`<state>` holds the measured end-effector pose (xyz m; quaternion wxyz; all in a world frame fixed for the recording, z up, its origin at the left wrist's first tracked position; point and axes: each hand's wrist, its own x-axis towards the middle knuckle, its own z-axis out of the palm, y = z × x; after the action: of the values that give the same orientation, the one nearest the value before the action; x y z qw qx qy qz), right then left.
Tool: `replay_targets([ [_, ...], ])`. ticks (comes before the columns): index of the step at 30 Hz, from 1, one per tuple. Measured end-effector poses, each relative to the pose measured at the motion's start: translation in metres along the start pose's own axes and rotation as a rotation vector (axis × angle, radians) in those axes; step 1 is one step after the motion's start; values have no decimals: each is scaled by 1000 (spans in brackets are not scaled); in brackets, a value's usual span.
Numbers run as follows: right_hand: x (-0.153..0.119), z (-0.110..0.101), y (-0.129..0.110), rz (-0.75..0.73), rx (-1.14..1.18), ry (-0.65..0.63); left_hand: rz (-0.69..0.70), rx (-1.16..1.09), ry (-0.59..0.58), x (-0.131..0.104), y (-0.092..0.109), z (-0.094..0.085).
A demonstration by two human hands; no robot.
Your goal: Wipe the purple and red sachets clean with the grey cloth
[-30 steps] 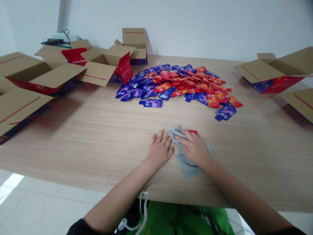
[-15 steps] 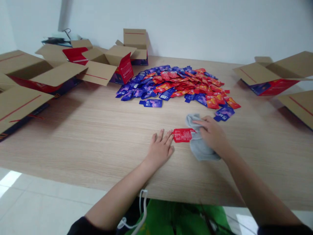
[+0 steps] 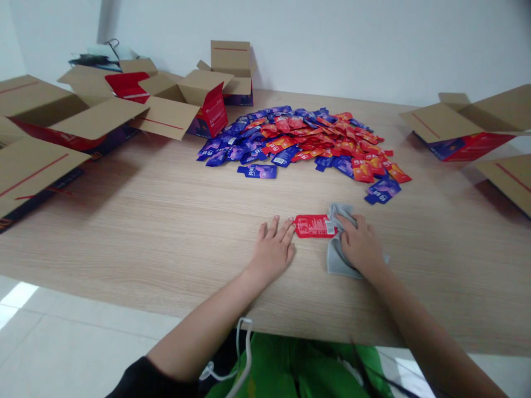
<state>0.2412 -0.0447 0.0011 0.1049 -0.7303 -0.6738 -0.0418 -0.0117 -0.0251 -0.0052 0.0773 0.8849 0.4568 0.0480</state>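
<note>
A red packet [image 3: 313, 226] with white print and a barcode lies flat on the wooden table [image 3: 166, 243]. My left hand [image 3: 274, 249] rests beside it with fingers spread, the fingertips at the packet's left end. Bunched under my right hand [image 3: 362, 243] is a grey cloth [image 3: 341, 264], which touches the packet's right end. The fingers of my right hand are closed on the cloth. Farther back sits a heap of blue and red-orange packets [image 3: 298, 135], and one blue packet [image 3: 258, 171] lies at its front edge.
Several open cardboard boxes stand at the left, among them one by the heap [image 3: 213, 113]. At the right are a box with raised flaps [image 3: 464, 145] and part of another [image 3: 512, 179]. Dark items [image 3: 93, 59] lie at the back left.
My right hand and the grey cloth have moved slightly right and down, uncovering more of the red packet's barcode end. My left hand has stayed in place.
</note>
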Motion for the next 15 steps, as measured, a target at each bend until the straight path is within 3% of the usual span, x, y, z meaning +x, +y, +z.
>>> replay_targets([
  [2, 12, -4, 12, 36, 122, -35, -10, 0, 10, 0, 1, 1],
  [4, 24, -9, 7, 52, 242, -19, -12, 1, 23, 0, 1, 2],
  [8, 25, -11, -49, -81, 269, 112, -9, 5, 32, -1, 1, 2],
  [11, 10, -4, -92, -207, 126, 23, -8, 13, 18, -2, 1, 1],
  [13, 1, 1, -104, -227, 70, -15, -3, 16, 16, -2, 1, 2],
  [15, -2, 4, -101, -214, 46, -7, 0, 14, 25, -2, 1, 1],
])
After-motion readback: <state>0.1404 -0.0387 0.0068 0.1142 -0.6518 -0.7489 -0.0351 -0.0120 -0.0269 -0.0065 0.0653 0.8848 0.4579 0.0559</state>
